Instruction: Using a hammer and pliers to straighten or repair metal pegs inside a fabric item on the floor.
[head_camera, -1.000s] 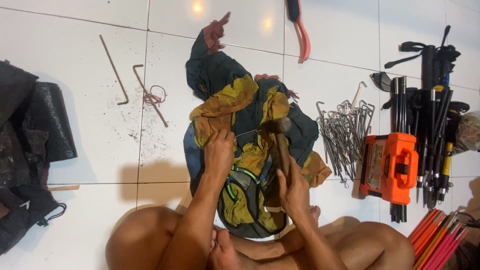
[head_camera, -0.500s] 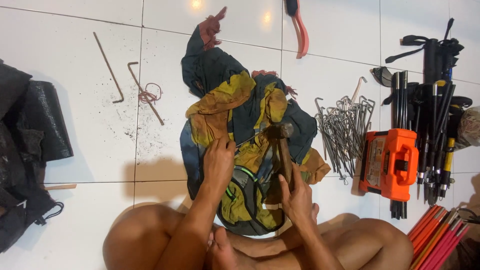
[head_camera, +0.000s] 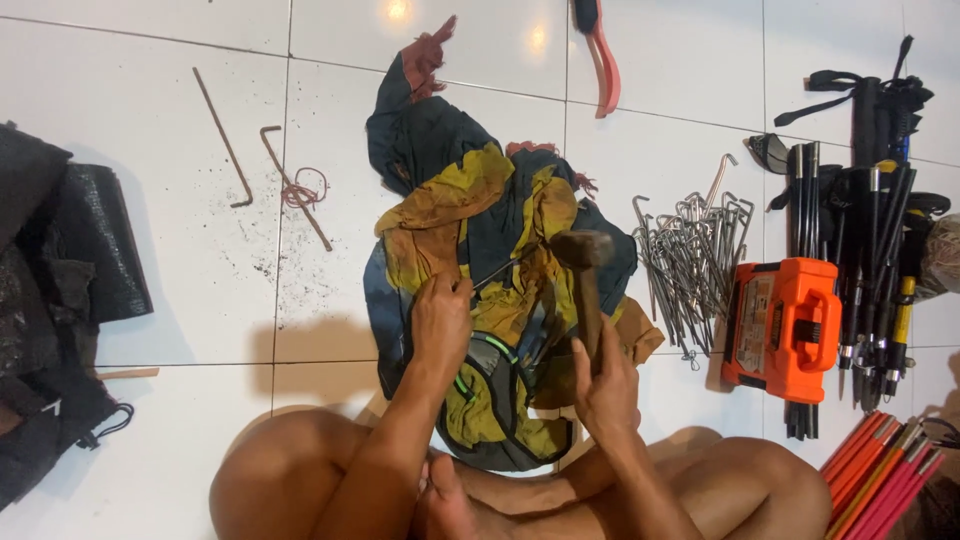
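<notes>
Your right hand (head_camera: 603, 385) clenches the hammer (head_camera: 585, 280), head up-frame above the thin peg (head_camera: 500, 268) pinched in your left hand (head_camera: 440, 320), peg slanting right.

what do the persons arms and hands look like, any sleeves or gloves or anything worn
Both arms are bare from the hands up to the bottom edge of the picture: no sleeves show. The left hand and the right hand wear no gloves, and no watch, ring, bracelet or wrap is visible on either wrist or on the fingers. The legs below them are bare too.
</notes>
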